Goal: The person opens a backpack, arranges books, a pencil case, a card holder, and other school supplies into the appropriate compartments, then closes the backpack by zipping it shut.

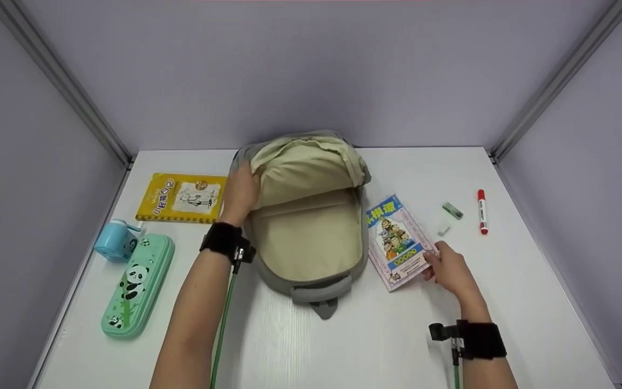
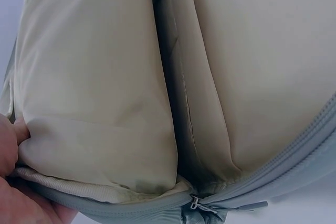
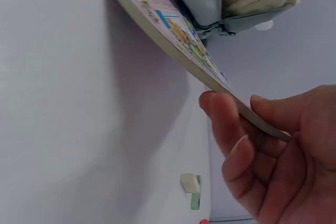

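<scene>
Head view: left hand (image 1: 239,193) grips the top left edge of the open grey backpack (image 1: 311,270), holding its beige lining up, while the right hand (image 1: 450,268) pinches the corner of a colourful thin book (image 1: 397,241) lying on the white table (image 1: 343,346) just right of the bag. Left wrist view only shows fingertips (image 2: 10,145) clamped on the lining by the zipper (image 2: 202,205), so the flap could flop shut if they slip, I guess. Right wrist view: thumb over, fingers (image 3: 231,140) under the tilted book, which looks floppy and might slide out of that corner pinch.
</scene>
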Action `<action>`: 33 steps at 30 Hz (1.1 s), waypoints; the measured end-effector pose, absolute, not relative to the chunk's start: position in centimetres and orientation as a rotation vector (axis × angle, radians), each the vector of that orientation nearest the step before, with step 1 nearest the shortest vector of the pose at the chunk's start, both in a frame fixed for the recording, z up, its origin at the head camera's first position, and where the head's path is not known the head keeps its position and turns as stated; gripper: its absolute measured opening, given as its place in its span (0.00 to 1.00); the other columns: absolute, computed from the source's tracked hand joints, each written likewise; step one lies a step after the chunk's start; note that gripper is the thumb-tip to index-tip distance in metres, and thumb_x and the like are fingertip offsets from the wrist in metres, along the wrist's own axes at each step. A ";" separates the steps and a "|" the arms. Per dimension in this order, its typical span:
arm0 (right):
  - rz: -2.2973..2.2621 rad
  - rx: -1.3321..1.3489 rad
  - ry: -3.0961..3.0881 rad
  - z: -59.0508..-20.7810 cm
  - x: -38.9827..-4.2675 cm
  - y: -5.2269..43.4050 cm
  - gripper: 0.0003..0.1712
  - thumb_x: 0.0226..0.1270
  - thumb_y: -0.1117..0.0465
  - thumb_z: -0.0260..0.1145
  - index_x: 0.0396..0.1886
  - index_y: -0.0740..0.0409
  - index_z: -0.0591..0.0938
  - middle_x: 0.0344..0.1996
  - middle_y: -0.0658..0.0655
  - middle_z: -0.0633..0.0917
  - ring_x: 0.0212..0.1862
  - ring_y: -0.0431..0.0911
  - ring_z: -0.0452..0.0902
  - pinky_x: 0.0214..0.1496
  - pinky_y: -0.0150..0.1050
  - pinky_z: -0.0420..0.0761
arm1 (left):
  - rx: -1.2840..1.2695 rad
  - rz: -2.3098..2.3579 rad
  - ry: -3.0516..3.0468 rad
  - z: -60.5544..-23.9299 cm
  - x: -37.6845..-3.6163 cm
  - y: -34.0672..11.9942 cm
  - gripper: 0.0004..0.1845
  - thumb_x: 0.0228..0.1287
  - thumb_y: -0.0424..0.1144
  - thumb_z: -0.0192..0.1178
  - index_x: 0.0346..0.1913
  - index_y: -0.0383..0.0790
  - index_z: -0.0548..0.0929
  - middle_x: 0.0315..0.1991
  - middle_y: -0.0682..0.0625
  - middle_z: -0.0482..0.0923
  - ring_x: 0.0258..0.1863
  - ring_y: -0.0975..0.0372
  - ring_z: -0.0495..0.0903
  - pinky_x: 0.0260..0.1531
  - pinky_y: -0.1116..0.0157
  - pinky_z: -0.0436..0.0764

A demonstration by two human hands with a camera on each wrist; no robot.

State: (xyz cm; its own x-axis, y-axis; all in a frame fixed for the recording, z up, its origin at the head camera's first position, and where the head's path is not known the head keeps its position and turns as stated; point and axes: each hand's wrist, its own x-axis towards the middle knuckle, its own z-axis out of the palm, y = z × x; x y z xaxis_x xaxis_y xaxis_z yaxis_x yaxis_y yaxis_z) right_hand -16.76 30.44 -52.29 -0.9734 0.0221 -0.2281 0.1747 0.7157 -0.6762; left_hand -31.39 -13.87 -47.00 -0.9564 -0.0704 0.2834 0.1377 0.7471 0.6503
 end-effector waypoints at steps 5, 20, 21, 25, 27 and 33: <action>-1.339 0.147 2.751 -49.7 -15.8 30.4 0.18 0.78 0.64 0.53 0.60 0.70 0.71 0.29 0.61 0.84 0.25 0.48 0.83 0.28 0.38 0.83 | -0.017 -1.024 -2.674 -46.9 -31.3 -13.8 0.25 0.75 0.45 0.53 0.67 0.33 0.68 0.63 0.34 0.69 0.63 0.43 0.69 0.64 0.50 0.65; -2.045 0.207 2.363 -45.1 -14.0 30.5 0.14 0.77 0.64 0.55 0.48 0.75 0.70 0.23 0.59 0.85 0.18 0.44 0.81 0.24 0.36 0.82 | 0.062 -0.982 -2.666 -46.6 -30.9 -13.7 0.18 0.75 0.41 0.53 0.58 0.31 0.75 0.54 0.33 0.76 0.55 0.41 0.75 0.54 0.47 0.72; -2.071 0.209 2.292 -45.5 -14.2 30.2 0.14 0.77 0.64 0.54 0.47 0.75 0.70 0.23 0.59 0.85 0.19 0.43 0.81 0.24 0.35 0.82 | 0.058 -0.984 -2.659 -46.6 -30.9 -13.7 0.18 0.75 0.41 0.53 0.58 0.32 0.75 0.55 0.33 0.75 0.56 0.41 0.75 0.55 0.47 0.72; -2.117 0.210 2.049 -47.2 -14.8 28.7 0.12 0.78 0.64 0.53 0.48 0.73 0.68 0.24 0.58 0.85 0.22 0.43 0.82 0.28 0.35 0.83 | 0.014 -0.990 -2.606 -46.7 -31.1 -13.7 0.21 0.73 0.41 0.56 0.64 0.36 0.73 0.61 0.37 0.72 0.62 0.45 0.71 0.61 0.50 0.68; -2.114 0.202 1.967 -48.0 -15.2 27.8 0.12 0.78 0.64 0.53 0.49 0.72 0.67 0.25 0.59 0.85 0.24 0.43 0.83 0.30 0.35 0.84 | 0.009 -0.989 -2.591 -46.7 -31.1 -13.7 0.21 0.73 0.39 0.56 0.64 0.36 0.73 0.62 0.38 0.71 0.62 0.45 0.71 0.61 0.50 0.68; -2.122 0.208 1.796 -49.6 -16.0 25.1 0.12 0.77 0.65 0.53 0.51 0.70 0.65 0.27 0.60 0.86 0.26 0.44 0.85 0.33 0.35 0.84 | 0.036 -0.968 -2.617 -46.6 -31.0 -13.8 0.19 0.71 0.35 0.55 0.61 0.32 0.74 0.59 0.35 0.73 0.59 0.42 0.72 0.59 0.48 0.70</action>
